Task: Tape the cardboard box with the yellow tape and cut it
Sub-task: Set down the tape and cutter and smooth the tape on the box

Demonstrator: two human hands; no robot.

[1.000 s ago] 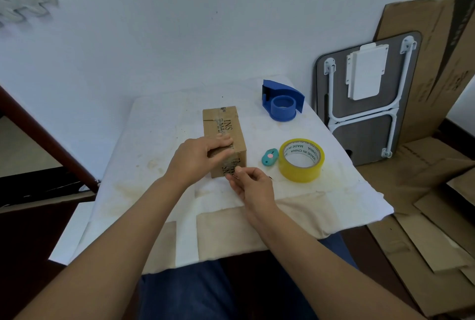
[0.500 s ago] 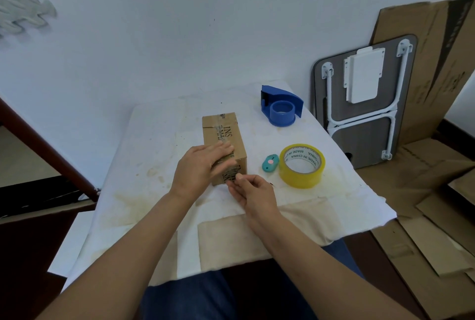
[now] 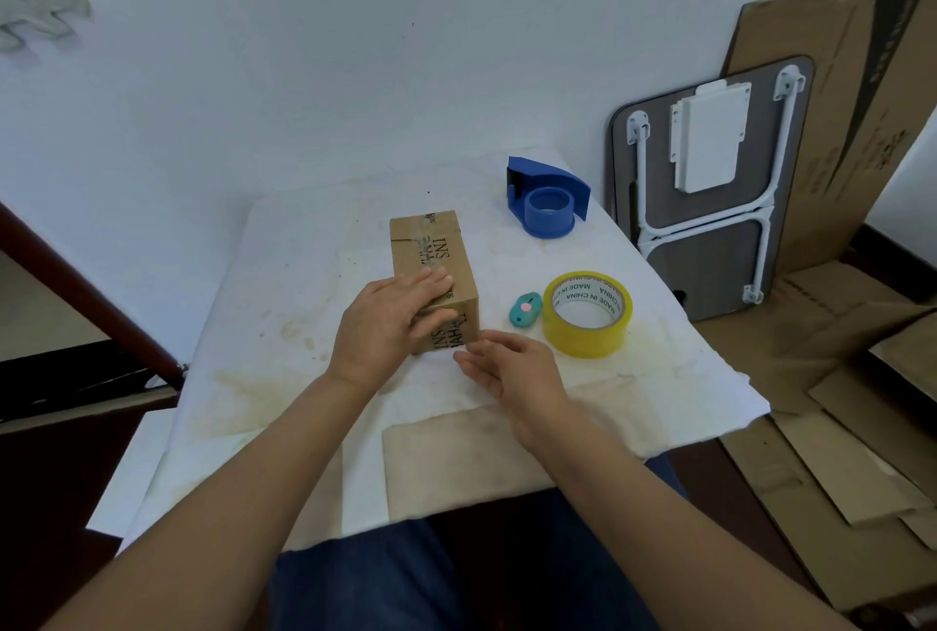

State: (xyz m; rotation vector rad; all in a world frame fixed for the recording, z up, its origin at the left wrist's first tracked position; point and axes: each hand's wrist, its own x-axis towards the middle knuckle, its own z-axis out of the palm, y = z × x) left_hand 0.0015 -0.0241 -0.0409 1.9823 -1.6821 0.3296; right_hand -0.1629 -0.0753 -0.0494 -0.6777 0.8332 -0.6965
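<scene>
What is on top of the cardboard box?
The left hand lies flat on the cardboard box, fingers over its near end. Clear tape strips and black print show beyond; the surface beneath the hand is covered.

On the table (image 3: 284, 275), the box (image 3: 431, 255) lies left of the cutter (image 3: 525, 310) and tape roll (image 3: 587, 313), dispenser (image 3: 547, 197) behind.

Left grip (image 3: 393, 321) flat, right grip (image 3: 512, 367) half-curled.

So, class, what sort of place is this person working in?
Probably a makeshift packing corner in a home or storeroom: a small cloth-covered table against a bare wall, a folded table leaning beside it, and flattened cardboard spread over the floor.
</scene>
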